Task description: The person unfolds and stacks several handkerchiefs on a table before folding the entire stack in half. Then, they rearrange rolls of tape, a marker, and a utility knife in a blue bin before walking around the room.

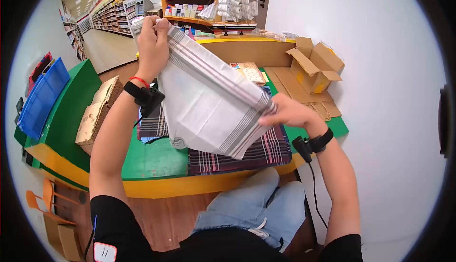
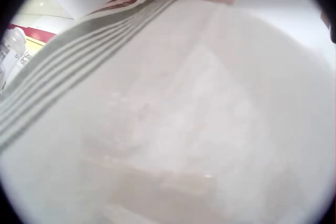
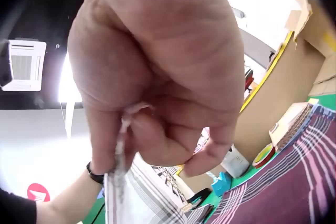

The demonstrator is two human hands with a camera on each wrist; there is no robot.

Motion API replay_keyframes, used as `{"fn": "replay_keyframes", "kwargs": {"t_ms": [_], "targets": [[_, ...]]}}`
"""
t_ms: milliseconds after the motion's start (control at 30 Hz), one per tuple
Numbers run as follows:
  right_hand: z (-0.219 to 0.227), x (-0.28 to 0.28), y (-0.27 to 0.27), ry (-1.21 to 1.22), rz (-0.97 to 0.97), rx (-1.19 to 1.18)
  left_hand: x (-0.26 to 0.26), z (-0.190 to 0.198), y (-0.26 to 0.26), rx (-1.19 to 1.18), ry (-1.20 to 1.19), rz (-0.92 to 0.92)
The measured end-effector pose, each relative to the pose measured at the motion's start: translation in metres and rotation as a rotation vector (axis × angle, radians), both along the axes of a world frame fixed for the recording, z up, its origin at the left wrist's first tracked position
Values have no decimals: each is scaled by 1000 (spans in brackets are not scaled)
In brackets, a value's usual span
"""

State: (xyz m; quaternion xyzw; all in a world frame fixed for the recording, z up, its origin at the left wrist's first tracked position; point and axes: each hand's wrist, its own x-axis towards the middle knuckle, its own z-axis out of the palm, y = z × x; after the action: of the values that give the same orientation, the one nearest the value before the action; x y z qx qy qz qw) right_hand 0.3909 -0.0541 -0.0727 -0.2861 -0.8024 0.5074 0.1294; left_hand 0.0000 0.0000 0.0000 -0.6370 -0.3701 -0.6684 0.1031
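A white handkerchief-like cloth (image 1: 204,105) with grey and mauve stripes along its borders hangs stretched between both hands, above the counter. My left hand (image 1: 154,46), raised higher, grips its upper corner. On the right, my right hand (image 1: 290,111) pinches the cloth's edge between thumb and fingers. In the right wrist view the fingers of that hand (image 3: 163,71) are curled, with a thin fold of the cloth between them. White fabric (image 2: 157,108) fills most of the left wrist view. Beneath lies a folded dark plaid cloth (image 1: 223,164), partly covered; another dark plaid cloth (image 1: 154,126) lies to its left.
The green counter (image 1: 152,162) has a yellow front edge. Woven boxes (image 1: 92,122) and a blue crate (image 1: 45,98) stand at left. An opened cardboard box (image 1: 316,67) sits at the back right, and a model ship (image 1: 235,12) stands on the ledge behind.
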Motion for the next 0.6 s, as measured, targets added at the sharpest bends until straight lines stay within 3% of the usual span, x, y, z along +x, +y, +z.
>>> {"fn": "replay_keyframes", "kwargs": {"t_ms": [67,100,133,200,233,300,333,400,600], "targets": [[5,14,4,142,-263,76,-6,7,-2,-94,-59,-8],[23,12,-13,342,-476,100,-7,8,-5,-104,-63,-8],[22,19,0,660,-579,15,-9,12,-8,-115,-77,-125],[37,37,12,942,-685,81,-3,20,-18,-28,-49,-275],[48,37,8,937,-690,80,-1,23,-24,-33,-54,-278],[68,35,-7,822,-822,499,2,28,-40,-58,-38,-264],[71,36,-14,818,-829,493,3,31,-48,-77,-65,-314],[75,38,-26,708,-928,716,4,33,-63,-49,-54,-329],[73,44,-56,708,-947,779,-1,20,-103,-82,-145,-383]]}}
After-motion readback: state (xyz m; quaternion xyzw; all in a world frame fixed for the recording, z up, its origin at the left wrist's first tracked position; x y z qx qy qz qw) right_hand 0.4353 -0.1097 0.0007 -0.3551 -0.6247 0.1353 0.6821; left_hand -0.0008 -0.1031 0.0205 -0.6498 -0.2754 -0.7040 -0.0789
